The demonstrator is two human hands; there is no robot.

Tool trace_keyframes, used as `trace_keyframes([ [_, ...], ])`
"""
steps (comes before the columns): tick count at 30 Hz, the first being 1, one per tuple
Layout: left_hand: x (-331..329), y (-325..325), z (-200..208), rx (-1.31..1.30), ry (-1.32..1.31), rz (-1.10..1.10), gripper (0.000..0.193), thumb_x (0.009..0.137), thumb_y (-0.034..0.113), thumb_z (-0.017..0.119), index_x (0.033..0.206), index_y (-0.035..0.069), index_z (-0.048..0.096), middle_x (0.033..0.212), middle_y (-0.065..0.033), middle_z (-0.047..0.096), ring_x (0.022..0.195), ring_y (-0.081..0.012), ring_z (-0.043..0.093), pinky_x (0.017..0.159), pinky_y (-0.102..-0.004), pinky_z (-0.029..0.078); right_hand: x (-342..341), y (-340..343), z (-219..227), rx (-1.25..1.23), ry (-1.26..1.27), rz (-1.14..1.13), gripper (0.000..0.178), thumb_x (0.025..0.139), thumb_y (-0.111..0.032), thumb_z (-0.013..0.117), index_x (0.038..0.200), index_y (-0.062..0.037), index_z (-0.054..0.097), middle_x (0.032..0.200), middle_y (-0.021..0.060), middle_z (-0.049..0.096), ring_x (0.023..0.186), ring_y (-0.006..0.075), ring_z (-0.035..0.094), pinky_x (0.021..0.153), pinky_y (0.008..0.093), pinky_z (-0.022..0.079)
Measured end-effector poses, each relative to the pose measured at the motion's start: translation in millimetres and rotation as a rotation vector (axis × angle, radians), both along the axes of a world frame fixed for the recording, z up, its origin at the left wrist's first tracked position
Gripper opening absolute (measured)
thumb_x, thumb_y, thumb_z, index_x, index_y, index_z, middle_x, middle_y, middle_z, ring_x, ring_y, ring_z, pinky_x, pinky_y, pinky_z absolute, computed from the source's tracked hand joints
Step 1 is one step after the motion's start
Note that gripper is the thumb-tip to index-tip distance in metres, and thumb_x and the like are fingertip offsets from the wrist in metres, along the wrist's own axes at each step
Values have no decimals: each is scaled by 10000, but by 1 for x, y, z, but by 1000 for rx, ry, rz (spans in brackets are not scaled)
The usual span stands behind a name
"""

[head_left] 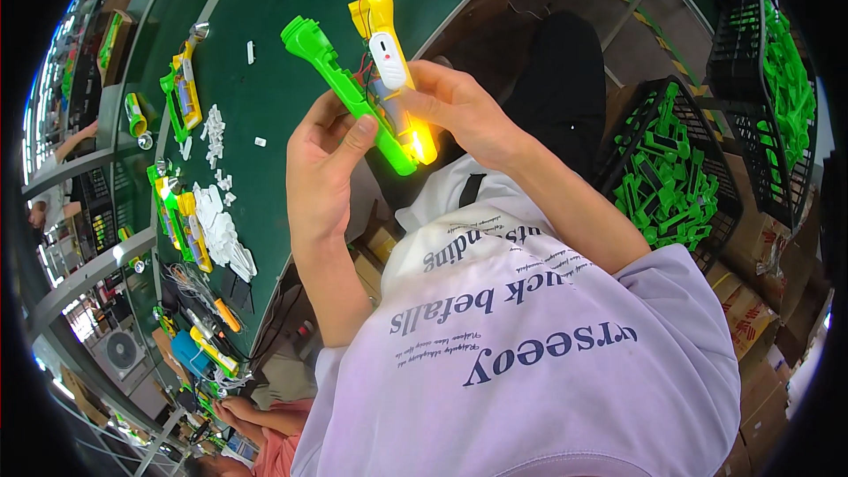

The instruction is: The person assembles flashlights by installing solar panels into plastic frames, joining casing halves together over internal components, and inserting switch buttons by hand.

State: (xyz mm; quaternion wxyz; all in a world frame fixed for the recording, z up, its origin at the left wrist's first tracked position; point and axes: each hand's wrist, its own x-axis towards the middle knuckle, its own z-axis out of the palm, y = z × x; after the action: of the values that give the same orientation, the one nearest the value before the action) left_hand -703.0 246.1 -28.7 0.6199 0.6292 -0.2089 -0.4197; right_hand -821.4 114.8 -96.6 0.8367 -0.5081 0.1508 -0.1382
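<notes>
Left hand (322, 163) gripped the green shell half (344, 93), fingers curled round it, thumb pressed on its lower end. Right hand (459, 110) pinched the yellow torch half (389, 62), white switch up, wires showing between, both held over the lap. Judged step: mating the two halves; next calls for lining up edges and tucking wires clear. Beyond, green bench (265, 79): three part-built torches along its left edge, one pile of white clips (225, 230). Two black crates of green parts (671, 181) to the right.

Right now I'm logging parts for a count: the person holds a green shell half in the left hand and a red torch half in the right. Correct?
Not quite. In the head view the right hand holds a yellow torch half, not red. The left hand does hold the green shell half.
</notes>
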Motion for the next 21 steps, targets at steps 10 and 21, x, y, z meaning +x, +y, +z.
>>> trace_keyframes([
  [10,-18,-10,4,23,-132,16,480,844,22,725,1266,-87,524,1123,-147,644,986,-168,627,903,-298,506,-3,0,7,-39,-53,-51,476,958,-323,631,1288,-1,510,916,40,641,702,62,572,575,212,464],
  [21,-17,-8,-5,54,-190,25,492,825,1,738,1261,-111,542,1057,-137,683,911,-159,656,838,-273,532,-10,-1,7,-148,-58,31,441,991,-295,583,1339,-32,518,864,16,595,701,80,525,620,241,452],
])
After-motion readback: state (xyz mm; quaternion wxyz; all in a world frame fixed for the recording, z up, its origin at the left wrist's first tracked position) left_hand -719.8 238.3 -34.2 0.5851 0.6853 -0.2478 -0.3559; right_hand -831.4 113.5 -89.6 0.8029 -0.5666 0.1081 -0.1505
